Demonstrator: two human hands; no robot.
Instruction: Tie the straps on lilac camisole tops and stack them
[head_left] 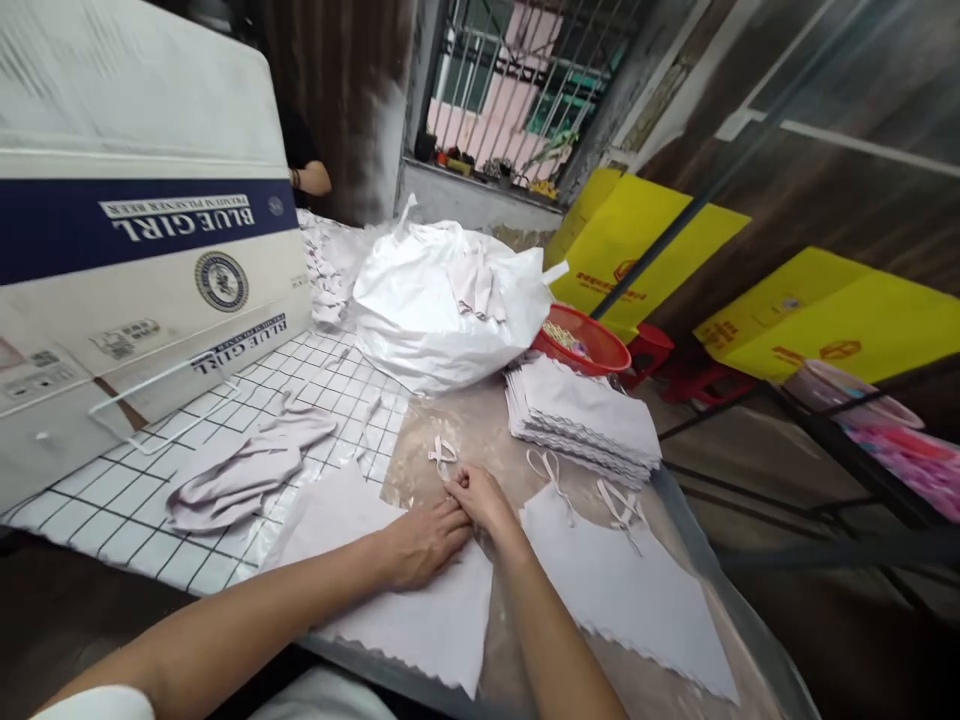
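Note:
A pale pinkish-grey fabric piece (420, 625) with a scalloped lower edge lies flat in front of me. My left hand (427, 545) rests palm down on it, fingers stretched out and reaching to my right hand. At the piece's upper right corner, my right hand (480, 500) pinches the base of a thin looped fabric strap (443, 452); the fingertips partly hide the spot. To the right lies a similar fabric piece (622, 590) with two thin tied straps (551, 475) at its top edge.
A stack of cut fabric (581, 415) sits behind, near a white plastic bag (450, 310) and a red basket (592, 345). Crumpled fabric (247, 470) lies on the checked table cover (135, 535). A large beer carton (150, 250) stands left. Another person's arm (311, 180) shows behind it.

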